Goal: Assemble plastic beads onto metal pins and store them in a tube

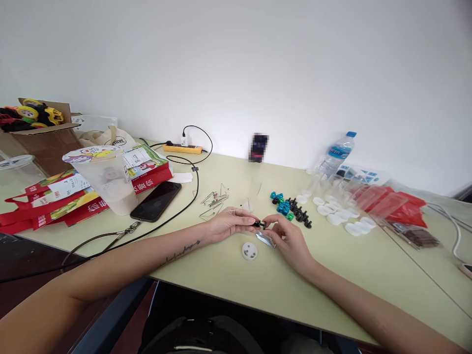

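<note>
Near the middle of the table, my left hand (232, 223) pinches a small black part (259, 224) between thumb and fingers. On the other side of that part, my right hand (285, 237) has its fingertips closed on it too. Just below the hands lies a shiny silver strip (265, 239), partly covered by the right fingers. A round white dish (250, 251) with small bits in it rests in front of the hands. Behind the hands are a small clear round piece (248, 204) and thin bent wires (215, 200). Blue, green and black small parts (283, 206) lie to the right.
White discs (341, 215), a red plastic bag (398, 204) and a water bottle (339, 151) occupy the right. At left are a phone (156, 201), a plastic cup (110, 182), red packaging (151, 183) and a cardboard box (47, 145). A black cable (169, 216) crosses near my left forearm.
</note>
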### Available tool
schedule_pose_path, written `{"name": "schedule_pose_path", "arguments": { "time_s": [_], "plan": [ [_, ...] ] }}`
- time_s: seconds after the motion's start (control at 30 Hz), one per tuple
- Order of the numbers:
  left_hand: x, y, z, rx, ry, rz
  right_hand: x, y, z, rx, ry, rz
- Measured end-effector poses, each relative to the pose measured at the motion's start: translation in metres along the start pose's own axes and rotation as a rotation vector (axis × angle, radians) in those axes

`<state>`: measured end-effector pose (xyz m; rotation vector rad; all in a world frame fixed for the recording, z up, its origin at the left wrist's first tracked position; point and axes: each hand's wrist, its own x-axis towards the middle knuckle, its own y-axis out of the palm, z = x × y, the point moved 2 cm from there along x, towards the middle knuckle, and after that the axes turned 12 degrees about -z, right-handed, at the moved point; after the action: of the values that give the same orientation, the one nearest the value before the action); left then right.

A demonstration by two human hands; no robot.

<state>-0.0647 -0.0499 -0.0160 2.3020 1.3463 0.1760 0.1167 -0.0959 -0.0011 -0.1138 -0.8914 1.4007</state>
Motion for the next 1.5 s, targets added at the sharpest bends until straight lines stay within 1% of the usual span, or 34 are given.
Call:
{"name": "schedule_pose_path", "arguments": {
  "time_s": [0.43,0.6,0.73,0.93,1.13,1.37,1.5],
  "plan": [
    [-0.0006,0.0002,-0.0009,0.001,0.007,-0.013,-0.0001,0.0007,-0.0015,-0.006,-0.008,-0.007],
    [-0.0004,0.0011,-0.0008,-0.015,0.011,-0.023,-0.0006,0.0005,0.0003,0.026,-0.005,-0.011],
    [-0.0003,0.0020,-0.0012,-0.009,-0.003,-0.030,-0.0012,-0.0003,0.0015,0.000,-0.015,-0.019],
    [0.0002,0.0005,-0.0007,-0.009,0.004,-0.027,-0.0008,-0.0014,0.0011,0.013,-0.016,-0.016],
    [0.0002,-0.0002,0.0003,0.013,0.005,-0.003,-0.0025,-0.0016,0.0018,-0.031,-0.069,-0.021],
    [-0.0005,0.0005,0.0000,0.010,0.016,-0.013,-0.0017,-0.0005,0.0000,-0.035,-0.052,-0.020],
    [-0.0015,0.0013,-0.0008,0.021,0.004,-0.004,-0.0020,-0.0005,-0.0010,-0.046,-0.070,-0.029]
  ]
}}
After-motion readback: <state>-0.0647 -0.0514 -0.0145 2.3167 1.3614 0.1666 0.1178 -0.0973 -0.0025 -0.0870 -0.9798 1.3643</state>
